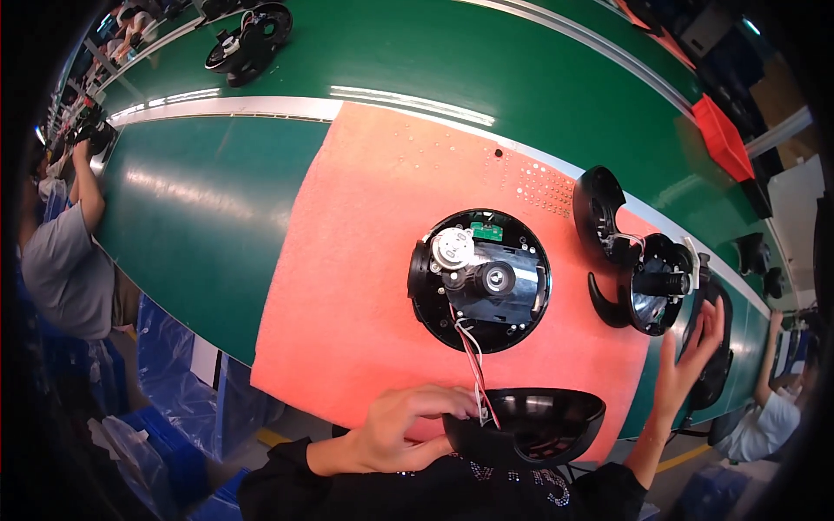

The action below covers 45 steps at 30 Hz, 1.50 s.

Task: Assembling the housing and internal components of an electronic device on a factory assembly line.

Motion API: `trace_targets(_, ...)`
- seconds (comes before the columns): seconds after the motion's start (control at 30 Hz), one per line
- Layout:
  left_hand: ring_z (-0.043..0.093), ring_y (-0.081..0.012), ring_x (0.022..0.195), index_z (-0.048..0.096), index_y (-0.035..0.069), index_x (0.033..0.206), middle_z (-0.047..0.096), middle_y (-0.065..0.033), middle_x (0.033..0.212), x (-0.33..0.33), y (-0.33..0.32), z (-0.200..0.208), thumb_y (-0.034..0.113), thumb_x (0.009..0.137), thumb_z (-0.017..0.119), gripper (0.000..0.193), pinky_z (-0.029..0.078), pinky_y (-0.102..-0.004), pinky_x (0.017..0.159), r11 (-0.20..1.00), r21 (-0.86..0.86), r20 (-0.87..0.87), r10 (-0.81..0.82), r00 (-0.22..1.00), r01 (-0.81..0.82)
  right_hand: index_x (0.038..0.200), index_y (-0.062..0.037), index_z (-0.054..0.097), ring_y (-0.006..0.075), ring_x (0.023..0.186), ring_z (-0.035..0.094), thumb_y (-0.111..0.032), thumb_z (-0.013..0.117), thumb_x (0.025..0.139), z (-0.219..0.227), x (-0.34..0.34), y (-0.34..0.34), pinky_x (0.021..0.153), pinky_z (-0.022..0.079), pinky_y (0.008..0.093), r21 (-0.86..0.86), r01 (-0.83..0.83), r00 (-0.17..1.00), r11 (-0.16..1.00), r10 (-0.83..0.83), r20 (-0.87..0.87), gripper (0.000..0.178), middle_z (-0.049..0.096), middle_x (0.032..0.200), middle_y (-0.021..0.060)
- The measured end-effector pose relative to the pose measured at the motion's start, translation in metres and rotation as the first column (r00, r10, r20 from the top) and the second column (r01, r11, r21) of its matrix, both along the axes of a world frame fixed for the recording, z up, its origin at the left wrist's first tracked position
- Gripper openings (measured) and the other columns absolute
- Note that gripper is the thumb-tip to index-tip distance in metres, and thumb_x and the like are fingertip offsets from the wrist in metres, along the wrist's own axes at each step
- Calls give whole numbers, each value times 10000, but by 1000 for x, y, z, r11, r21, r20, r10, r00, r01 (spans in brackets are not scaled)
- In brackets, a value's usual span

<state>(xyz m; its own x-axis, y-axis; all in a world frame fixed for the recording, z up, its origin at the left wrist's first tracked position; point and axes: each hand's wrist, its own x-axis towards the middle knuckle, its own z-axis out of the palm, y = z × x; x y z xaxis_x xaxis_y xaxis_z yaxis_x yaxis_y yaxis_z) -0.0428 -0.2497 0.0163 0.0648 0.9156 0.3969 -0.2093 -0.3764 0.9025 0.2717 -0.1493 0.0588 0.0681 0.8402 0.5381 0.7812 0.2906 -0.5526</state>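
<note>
My left hand (404, 430) grips the rim of a glossy black rounded shell (560, 425), its hollow side facing up, close against my body. Red and white wires (476, 369) run from this shell to a round black housing (426, 308). That housing lies on the mat with a silver round motor (453, 249), a small green circuit board (486, 231) and a dark cylinder (497, 279) inside. My right hand (691, 356) is raised at the right, fingers apart and holding nothing visible, beside a second opened black assembly (656, 295) and a dark part behind it.
A pink mat (339, 286) covers the green bench, with many small screws (546, 191) spread at its far right. Beyond runs a green conveyor (391, 52) carrying another black assembly (248, 43). A red bin (723, 139) stands far right. Other people (74, 260) sit at both sides.
</note>
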Motion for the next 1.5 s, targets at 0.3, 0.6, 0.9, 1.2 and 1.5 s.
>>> trace_targets(0.3,613,-325,982,491,-30,1129,628,-172,1001,-14,9,16,87,758,700,442,502,-390,823,1000,-3,-160,-30,987,30,1119,20,500,322,950,608,-28,712,688,16,-76,-13,762,503,383,-304,-878,469,370,791,-394,483,603,902,158)
trace_targets(0.6,256,-307,1326,226,3,1377,216,-189,1439,-21,47,13,33,791,558,674,433,-407,933,892,-248,-365,276,889,-378,1056,33,558,228,672,637,-98,769,625,40,-72,-9,583,492,283,-256,-818,575,514,738,-353,497,629,799,141)
trace_targets(0.9,362,-239,1264,245,-3,1381,383,-168,1340,-21,64,19,-79,662,537,780,499,-283,854,918,-377,-34,120,992,-125,1108,62,527,228,826,628,-114,755,660,58,-102,9,727,484,273,-226,-814,581,535,739,-341,533,612,1027,172)
trace_targets(1.2,502,-255,1157,411,14,1325,407,-205,1345,-59,46,44,-84,660,543,685,432,-304,915,904,-406,-328,-282,902,135,1219,45,403,152,1051,510,-106,592,824,43,-102,-1,933,372,283,-453,-810,546,372,198,-814,464,538,1115,109)
trace_targets(1.5,352,-526,1197,558,-1,1168,327,-332,1328,-44,-7,38,126,678,644,513,348,-514,987,993,76,-829,14,559,88,1257,45,340,181,1092,471,-220,623,825,34,-90,-23,950,349,302,-396,-839,500,373,244,-831,580,486,1162,119)
